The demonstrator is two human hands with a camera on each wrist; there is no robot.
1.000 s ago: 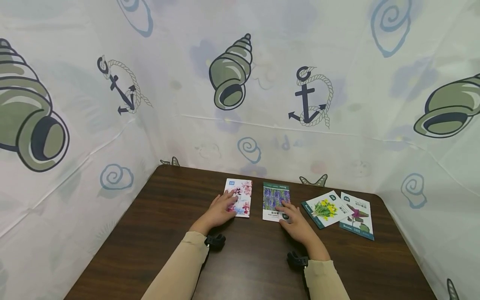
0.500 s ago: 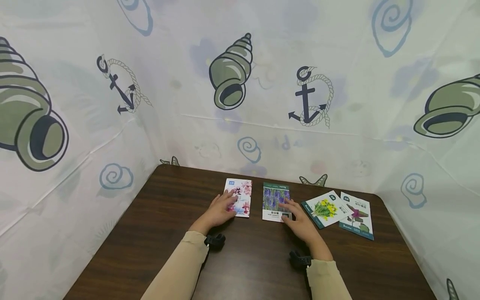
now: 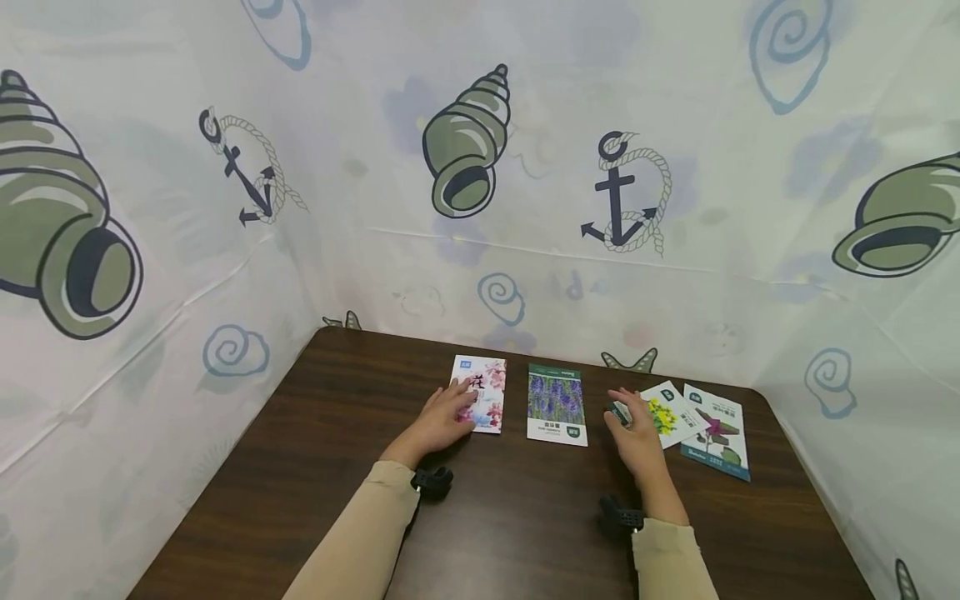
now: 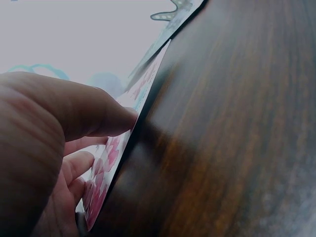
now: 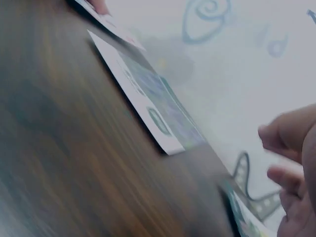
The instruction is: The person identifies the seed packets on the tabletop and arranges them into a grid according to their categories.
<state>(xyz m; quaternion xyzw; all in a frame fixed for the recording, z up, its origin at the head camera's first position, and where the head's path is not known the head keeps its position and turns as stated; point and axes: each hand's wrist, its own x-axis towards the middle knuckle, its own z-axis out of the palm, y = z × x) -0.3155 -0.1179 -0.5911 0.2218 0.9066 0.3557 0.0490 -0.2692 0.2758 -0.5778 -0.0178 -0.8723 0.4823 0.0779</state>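
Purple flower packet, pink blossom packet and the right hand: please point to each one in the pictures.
Purple flower packet [image 3: 556,397], head view, on the purple flower photo.
Pink blossom packet [image 3: 491,390], head view, on its uncovered right half.
Right hand [image 3: 639,435], head view, on the back of the hand.

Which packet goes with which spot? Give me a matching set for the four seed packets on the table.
Column 1:
1. pink packet
2. purple packet
3. yellow packet
4. red-leaf packet

Column 2:
A. farthest right, nothing touching it
B. under the left hand
C. next to the right hand
D. lying free between the two hands

Pairs: 1-B, 2-D, 3-C, 4-A
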